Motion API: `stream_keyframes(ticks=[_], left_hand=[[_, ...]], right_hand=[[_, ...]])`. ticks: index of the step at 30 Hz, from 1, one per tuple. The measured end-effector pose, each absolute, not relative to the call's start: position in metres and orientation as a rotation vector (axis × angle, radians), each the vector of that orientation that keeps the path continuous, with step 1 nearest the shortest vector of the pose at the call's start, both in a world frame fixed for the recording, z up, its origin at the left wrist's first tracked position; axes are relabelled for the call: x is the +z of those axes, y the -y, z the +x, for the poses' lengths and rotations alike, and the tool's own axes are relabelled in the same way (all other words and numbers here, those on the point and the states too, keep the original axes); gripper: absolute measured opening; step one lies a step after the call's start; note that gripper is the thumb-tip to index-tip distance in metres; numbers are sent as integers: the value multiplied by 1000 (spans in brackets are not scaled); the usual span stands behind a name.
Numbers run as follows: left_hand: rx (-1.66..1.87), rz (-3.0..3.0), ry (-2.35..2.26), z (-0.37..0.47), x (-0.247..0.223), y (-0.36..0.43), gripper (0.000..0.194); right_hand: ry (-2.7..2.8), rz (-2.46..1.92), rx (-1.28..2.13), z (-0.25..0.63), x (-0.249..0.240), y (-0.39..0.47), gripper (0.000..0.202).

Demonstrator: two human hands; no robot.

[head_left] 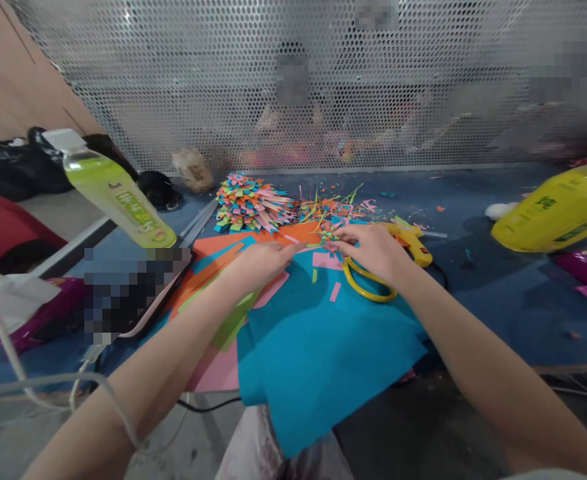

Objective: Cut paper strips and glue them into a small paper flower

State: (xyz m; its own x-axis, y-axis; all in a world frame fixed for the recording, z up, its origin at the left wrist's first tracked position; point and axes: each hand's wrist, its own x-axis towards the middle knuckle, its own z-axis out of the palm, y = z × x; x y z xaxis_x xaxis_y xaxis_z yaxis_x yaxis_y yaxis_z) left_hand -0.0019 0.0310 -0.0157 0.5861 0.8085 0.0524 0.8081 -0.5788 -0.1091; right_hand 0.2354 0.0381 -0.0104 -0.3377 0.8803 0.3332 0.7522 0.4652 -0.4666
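Observation:
My right hand (371, 248) pinches a small bunch of coloured paper strips (329, 241) between thumb and fingers. Just left of it, my left hand (266, 261) has its fingers drawn together, tips pointing toward the bunch; what lies between them is too small to make out. Under both hands lie blue paper sheets (313, 353), with an orange sheet (211, 247) behind and to the left. Pink paper pieces (327, 261) rest on the blue. Below my right hand show yellow scissors handles (373, 293); a yellow glue gun (416, 245) lies beyond it.
A fringed multicoloured paper cone (251, 203) stands behind my left hand, beside a heap of paper scraps (331, 210). At left are a green drink bottle (118, 193), a phone-like device (138, 293) and white cables (48, 383). A yellow pouch (558, 207) lies right. A perforated metal panel (213, 87) closes the back.

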Motion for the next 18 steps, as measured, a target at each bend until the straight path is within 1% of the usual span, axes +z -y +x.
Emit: stream_keyframes(ticks=[2,4,9,11,13,15,16,18], left_hand=[[-151,-2744,1401,-5,-18,-34,49],[-458,-2837,1474,-8,-20,-38,50],[-1641,-2983,1650,-11,-20,-45,47],[-1962,-3001,1690,-9,-18,-45,47],[-2148,-2992,1725,-7,-15,-44,49],[-2289,-2953,1746,-3,-13,-41,50],[-2347,-2928,1761,-1,-12,-39,49],[-2419,-2901,1794,2,-11,-35,48]], right_hand=[[2175,-1358,283,237,-11,-40,19],[2165,-1368,251,236,-10,-40,19],[2261,-1208,172,229,-5,-32,17],[2406,-1062,189,225,-3,-28,20],[2555,-950,282,222,-2,-24,27],[2584,-933,374,219,-1,-21,34],[2538,-952,415,217,-1,-20,34],[2390,-984,526,213,-2,-18,27]])
